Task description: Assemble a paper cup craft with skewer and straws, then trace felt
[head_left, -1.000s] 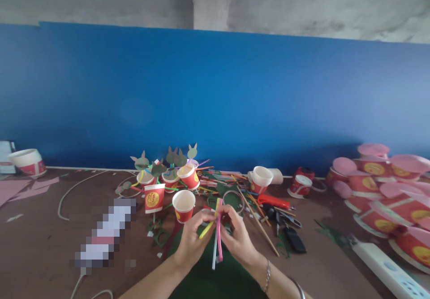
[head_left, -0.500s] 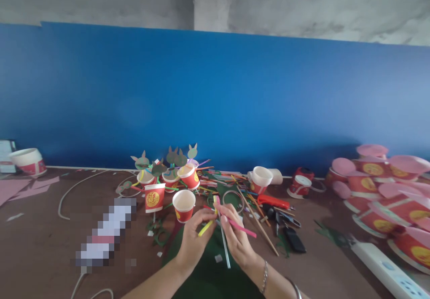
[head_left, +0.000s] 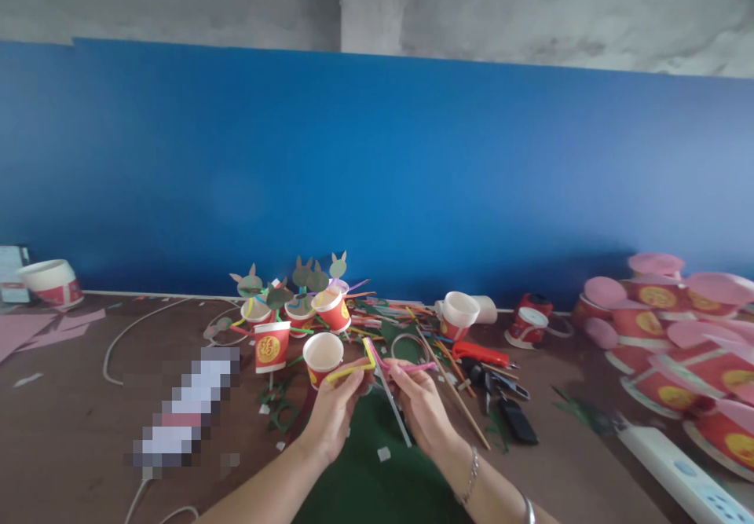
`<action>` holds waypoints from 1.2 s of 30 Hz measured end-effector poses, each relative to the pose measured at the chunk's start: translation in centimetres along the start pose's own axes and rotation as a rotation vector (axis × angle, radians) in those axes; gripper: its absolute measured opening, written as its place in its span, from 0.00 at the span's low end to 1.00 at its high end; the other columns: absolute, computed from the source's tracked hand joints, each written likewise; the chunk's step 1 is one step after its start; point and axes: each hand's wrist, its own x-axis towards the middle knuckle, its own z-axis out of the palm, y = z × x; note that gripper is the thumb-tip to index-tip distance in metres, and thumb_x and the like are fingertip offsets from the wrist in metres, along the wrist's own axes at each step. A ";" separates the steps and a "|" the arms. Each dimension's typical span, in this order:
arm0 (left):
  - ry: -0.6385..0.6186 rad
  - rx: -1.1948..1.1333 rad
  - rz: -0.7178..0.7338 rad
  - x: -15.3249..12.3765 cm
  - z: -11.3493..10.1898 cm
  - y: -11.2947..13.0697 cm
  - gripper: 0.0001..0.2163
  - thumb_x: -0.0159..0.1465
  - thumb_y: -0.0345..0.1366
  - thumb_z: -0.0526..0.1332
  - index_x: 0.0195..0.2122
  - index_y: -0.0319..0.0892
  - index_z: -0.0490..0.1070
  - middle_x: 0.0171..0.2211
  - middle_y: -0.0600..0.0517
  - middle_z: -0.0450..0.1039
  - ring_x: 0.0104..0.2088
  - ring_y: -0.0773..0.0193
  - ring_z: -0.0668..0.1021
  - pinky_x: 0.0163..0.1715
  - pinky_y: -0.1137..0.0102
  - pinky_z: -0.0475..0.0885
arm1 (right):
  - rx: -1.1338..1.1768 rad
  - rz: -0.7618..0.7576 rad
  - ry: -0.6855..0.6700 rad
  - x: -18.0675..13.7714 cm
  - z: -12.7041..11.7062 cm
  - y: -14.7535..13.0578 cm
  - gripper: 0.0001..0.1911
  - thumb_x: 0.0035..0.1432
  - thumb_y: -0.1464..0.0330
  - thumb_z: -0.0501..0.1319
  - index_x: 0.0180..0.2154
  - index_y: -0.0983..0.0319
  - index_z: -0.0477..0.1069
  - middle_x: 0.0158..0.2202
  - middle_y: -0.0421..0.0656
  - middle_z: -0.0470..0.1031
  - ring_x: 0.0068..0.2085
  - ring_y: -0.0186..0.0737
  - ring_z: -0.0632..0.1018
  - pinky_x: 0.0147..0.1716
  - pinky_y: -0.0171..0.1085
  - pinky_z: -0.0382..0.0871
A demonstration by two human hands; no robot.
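My left hand pinches a yellow drinking straw, which bends sharply near its far end. A pink straw, bent in the same way, is in the closed fingers of my right hand. Between the hands a pale, see-through straw slopes down to the right. Its upper end meets the bent ends of the coloured straws; how they are joined is too small to tell. A red and white paper cup stands just beyond my left fingers.
Paper cups with green animal cut-outs stand behind. Loose coloured straws, a wooden stick, a red-handled tool and a black object lie rightward. Cups with pink discs pile up far right, near a power strip.
My hands have moved slightly apart, drawing the yellow straw left and up. The pink straw has swung from sloping down to nearly level. The pale straw leans more to the right.
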 end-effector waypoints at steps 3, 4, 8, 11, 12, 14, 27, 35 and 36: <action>-0.045 -0.044 -0.010 0.0 0.0 -0.3 0.12 0.54 0.39 0.69 0.36 0.37 0.77 0.30 0.49 0.78 0.32 0.65 0.77 0.37 0.72 0.69 | -0.132 -0.079 0.002 0.0 -0.3 0.3 0.17 0.48 0.55 0.67 0.33 0.62 0.75 0.28 0.41 0.74 0.30 0.36 0.71 0.33 0.35 0.65; -0.054 -0.047 -0.014 0.0 0.0 -0.3 0.11 0.55 0.39 0.68 0.36 0.38 0.77 0.29 0.50 0.78 0.32 0.66 0.77 0.37 0.72 0.69 | -0.195 -0.114 0.001 0.0 -0.3 0.3 0.17 0.50 0.55 0.66 0.33 0.62 0.74 0.27 0.40 0.72 0.29 0.35 0.70 0.32 0.34 0.64; -0.045 0.038 -0.024 -0.1 -0.1 -0.5 0.11 0.56 0.42 0.66 0.35 0.39 0.75 0.29 0.51 0.76 0.32 0.66 0.75 0.35 0.73 0.69 | -0.412 -0.245 -0.046 -0.4 -0.1 0.2 0.17 0.54 0.53 0.61 0.30 0.62 0.70 0.25 0.39 0.67 0.27 0.34 0.66 0.29 0.33 0.62; -0.073 0.122 -0.028 -0.4 0.0 -0.4 0.13 0.58 0.43 0.64 0.37 0.39 0.75 0.31 0.50 0.75 0.33 0.65 0.74 0.36 0.72 0.68 | -0.468 -0.266 -0.078 -0.7 0.2 -0.3 0.18 0.55 0.52 0.59 0.29 0.61 0.68 0.26 0.39 0.67 0.29 0.35 0.66 0.31 0.33 0.64; -0.087 0.145 -0.027 -0.4 0.0 -0.3 0.13 0.59 0.44 0.63 0.37 0.39 0.75 0.31 0.51 0.74 0.33 0.65 0.73 0.36 0.71 0.68 | -0.466 -0.254 -0.083 -0.9 0.3 -0.4 0.18 0.55 0.52 0.59 0.28 0.61 0.68 0.26 0.39 0.66 0.29 0.35 0.66 0.31 0.33 0.64; -0.114 0.191 -0.024 -0.6 0.1 -0.3 0.13 0.59 0.44 0.63 0.37 0.39 0.74 0.29 0.51 0.72 0.31 0.65 0.72 0.35 0.71 0.67 | -0.424 -0.212 -0.082 -1.0 0.3 -0.6 0.18 0.55 0.51 0.59 0.29 0.61 0.68 0.27 0.39 0.67 0.30 0.35 0.67 0.33 0.34 0.65; -0.256 0.501 0.049 -0.9 0.5 -0.3 0.18 0.60 0.50 0.58 0.26 0.37 0.69 0.20 0.54 0.65 0.23 0.68 0.67 0.26 0.73 0.63 | -0.207 -0.063 -0.233 -0.2 -0.2 0.5 0.17 0.52 0.54 0.63 0.29 0.63 0.71 0.20 0.36 0.64 0.20 0.30 0.65 0.20 0.31 0.58; -0.164 0.638 0.132 -0.8 0.5 -0.3 0.17 0.62 0.49 0.56 0.29 0.37 0.67 0.23 0.54 0.66 0.25 0.67 0.67 0.27 0.73 0.62 | -0.270 -0.169 -0.005 -0.1 -0.2 1.4 0.21 0.53 0.53 0.63 0.23 0.62 0.62 0.18 0.33 0.56 0.21 0.28 0.57 0.20 0.31 0.50; -0.173 0.650 0.129 -0.8 0.5 -0.3 0.17 0.63 0.49 0.55 0.30 0.38 0.67 0.24 0.54 0.65 0.25 0.68 0.67 0.26 0.73 0.62 | -0.273 -0.172 0.008 -0.2 -0.2 1.5 0.21 0.53 0.52 0.62 0.23 0.61 0.62 0.18 0.33 0.56 0.21 0.28 0.57 0.20 0.31 0.49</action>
